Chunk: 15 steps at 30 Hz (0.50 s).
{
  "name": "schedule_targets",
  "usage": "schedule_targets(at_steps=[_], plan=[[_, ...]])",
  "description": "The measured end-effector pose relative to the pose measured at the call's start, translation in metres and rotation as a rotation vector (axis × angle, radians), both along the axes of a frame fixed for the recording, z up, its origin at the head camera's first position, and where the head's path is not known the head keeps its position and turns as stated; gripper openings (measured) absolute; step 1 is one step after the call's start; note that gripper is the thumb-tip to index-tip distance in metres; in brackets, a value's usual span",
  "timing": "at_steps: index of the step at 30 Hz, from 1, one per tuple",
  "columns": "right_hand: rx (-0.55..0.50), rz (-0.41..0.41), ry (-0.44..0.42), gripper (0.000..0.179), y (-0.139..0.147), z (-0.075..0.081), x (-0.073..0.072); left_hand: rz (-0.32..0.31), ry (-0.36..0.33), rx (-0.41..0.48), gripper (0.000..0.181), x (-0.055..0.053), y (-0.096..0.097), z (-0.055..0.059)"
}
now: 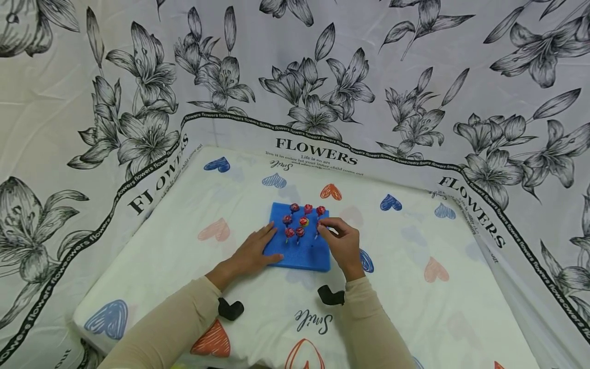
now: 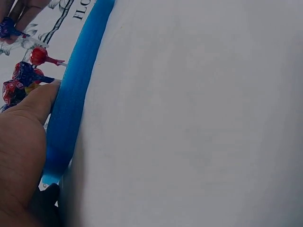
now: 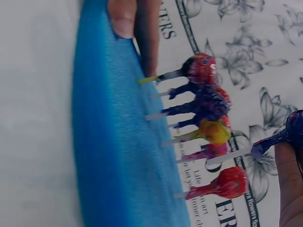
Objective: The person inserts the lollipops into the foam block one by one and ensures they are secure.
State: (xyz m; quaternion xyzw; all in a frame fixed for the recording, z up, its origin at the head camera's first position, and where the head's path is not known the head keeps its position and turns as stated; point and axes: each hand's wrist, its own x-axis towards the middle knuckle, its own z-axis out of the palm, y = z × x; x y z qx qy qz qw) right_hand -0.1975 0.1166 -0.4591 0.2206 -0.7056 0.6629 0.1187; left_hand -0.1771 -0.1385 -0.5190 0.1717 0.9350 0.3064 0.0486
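Note:
A blue foam block [image 1: 295, 258] lies on the covered table, with several wrapped lollipops standing upright in it by their sticks. My left hand [image 1: 252, 251] rests on the block's left side, fingers extended and thumb on its near left part. Over the block's right side, my right hand [image 1: 341, 241] pinches a dark blue-wrapped lollipop [image 3: 294, 128] by its head. Its white stick [image 3: 229, 156] points toward the foam and appears apart from it in the right wrist view. Close by stand a red lollipop [image 3: 231, 182] and a yellow one [image 3: 215, 131].
A white cloth [image 1: 396, 307] printed with hearts covers the table. Behind it hangs a flower-printed curtain [image 1: 295, 61]. Black straps or mounts [image 1: 230, 309] show beside both wrists. A small dark hole [image 1: 312, 246] marks the foam's near right part.

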Motion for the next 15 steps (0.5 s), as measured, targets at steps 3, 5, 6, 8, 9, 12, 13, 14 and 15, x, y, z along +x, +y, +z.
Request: schedule_targets(at_steps=[3,5,6,8,9,12,13,14,15], plan=[[-0.011,0.008,-0.035,0.018,0.001,-0.013,-0.004,0.003,0.0,0.001,0.088,0.0,0.0,0.0],[-0.013,0.007,-0.048,0.021,0.001,-0.017,-0.005,0.004,-0.004,-0.001,0.088,0.0,0.0,0.0],[-0.009,0.005,-0.053,0.022,0.002,-0.019,-0.005,0.004,-0.004,0.001,0.088,0.0,0.0,0.0],[-0.004,0.001,-0.059,0.023,0.002,-0.022,-0.005,0.001,0.002,0.005,0.088,0.0,0.0,0.0],[0.0,-0.001,-0.065,0.023,0.002,-0.023,-0.004,0.001,0.002,0.005,0.088,0.0,0.0,0.0],[0.011,-0.005,-0.078,0.02,0.001,-0.025,-0.004,-0.002,0.008,0.005,0.088,0.0,0.0,0.0],[0.011,-0.001,-0.084,0.019,0.001,-0.025,-0.004,-0.002,0.01,0.005,0.088,0.001,0.0,0.0],[0.014,0.004,-0.09,0.018,0.001,-0.025,-0.003,-0.002,0.011,0.006,0.088,0.001,0.0,0.0],[0.012,0.013,-0.095,0.018,0.0,-0.025,-0.003,-0.001,0.012,0.005,0.088,0.001,0.0,0.0]])
